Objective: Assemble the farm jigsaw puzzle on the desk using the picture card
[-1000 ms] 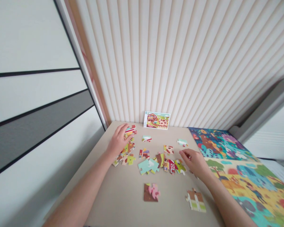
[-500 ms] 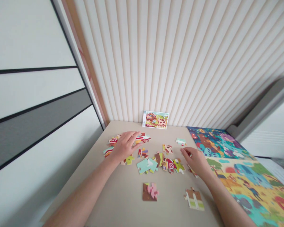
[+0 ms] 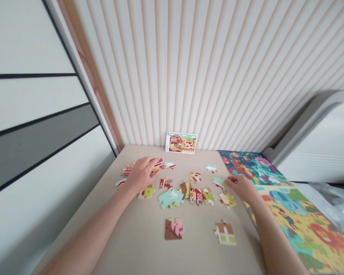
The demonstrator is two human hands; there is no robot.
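My left hand point(image 3: 141, 175) reaches over a loose heap of jigsaw pieces at the table's left, its fingers stretched and apart. Its fingertips rest by a red-and-white puzzle piece point(image 3: 158, 165), while the palm hides part of the heap. On the right, my right hand point(image 3: 242, 187) has its fingers pinched at the edge of a teal and red puzzle piece point(image 3: 218, 182). Just below lies a piece with green and cream point(image 3: 227, 199). Two separate pieces lie nearer me: a brown-and-pink one point(image 3: 174, 229) and one with a white fence point(image 3: 225, 233).
A farm picture card point(image 3: 181, 143) leans against the ribbed wall. More pieces, among them a pale teal one point(image 3: 171, 197) and a red barn-door one point(image 3: 198, 195), cluster mid-table. Two colourful boards, one dark blue point(image 3: 253, 168), one yellow point(image 3: 301, 225), lie along the right side.
The view has shifted slightly, so everything sits further left. My right hand has drawn back to the right, uncovering the teal and red piece and the green-and-cream piece. My left hand stays over the heap.
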